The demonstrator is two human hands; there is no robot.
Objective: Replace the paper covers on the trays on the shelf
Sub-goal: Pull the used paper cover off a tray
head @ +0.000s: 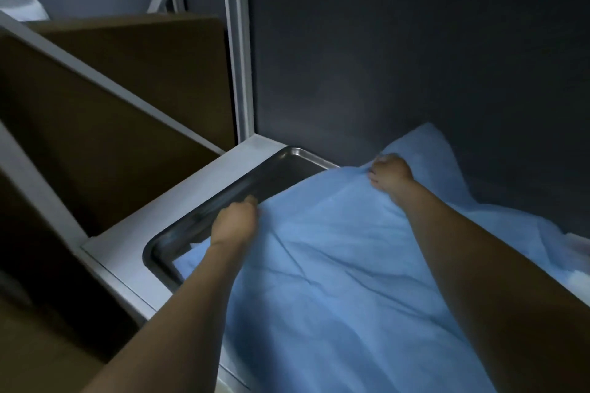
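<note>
Far left: brown cardboard boxes (pixel 95 112) stand upright between white rails, just beside the shelf (pixel 127 233). White upright post (pixel 238 41) rises at the shelf's back left corner. Metal tray (pixel 153 249) sits on the shelf, left rim and far left corner bare, the rest under the blue paper cover (pixel 335 265).

Your left hand (pixel 234 223) is on the cover's left edge over the tray's bare strip, fingers curled down and pinching the paper. The cover lies wrinkled across the tray; its far right part is bunched up against the dark back wall (pixel 415 41).

Your right hand (pixel 389 174) is at the cover's far edge, closed in a fist round a fold of the paper.

The wall sits tight behind the right hand, the post and boxes close on the left. Lighting is dim; the tray's right side is hidden.
</note>
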